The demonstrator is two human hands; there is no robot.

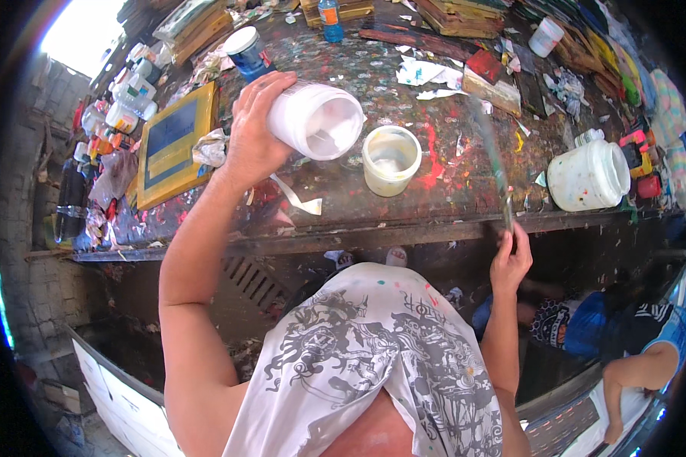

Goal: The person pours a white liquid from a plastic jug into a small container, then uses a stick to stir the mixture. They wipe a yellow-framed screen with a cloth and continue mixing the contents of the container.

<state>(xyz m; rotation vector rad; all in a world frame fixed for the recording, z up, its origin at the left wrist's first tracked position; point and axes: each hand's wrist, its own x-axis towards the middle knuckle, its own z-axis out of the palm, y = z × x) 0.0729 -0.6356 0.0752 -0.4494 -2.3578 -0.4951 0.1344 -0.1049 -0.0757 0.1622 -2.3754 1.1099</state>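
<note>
My left hand (255, 129) grips a white plastic tub (293, 107), tilted on its side with its mouth toward the right and some white material inside. Just right of it, a smaller off-white cup (381, 183) stands upright on the paint-spattered table (335, 213), its inside coated with pale material. My right hand (511, 259) holds the lower end of a long, thin stick or spatula (499, 175) raised over the table's front edge; its upper part is smeared by motion.
A yellow framed screen (175, 145) and bottles (133, 91) lie left. A blue-labelled tub (248, 55) stands behind, a white bucket (583, 179) right. Wooden frames (457, 19) and paper scraps (427, 72) clutter the back. Another person (640, 362) is below at right.
</note>
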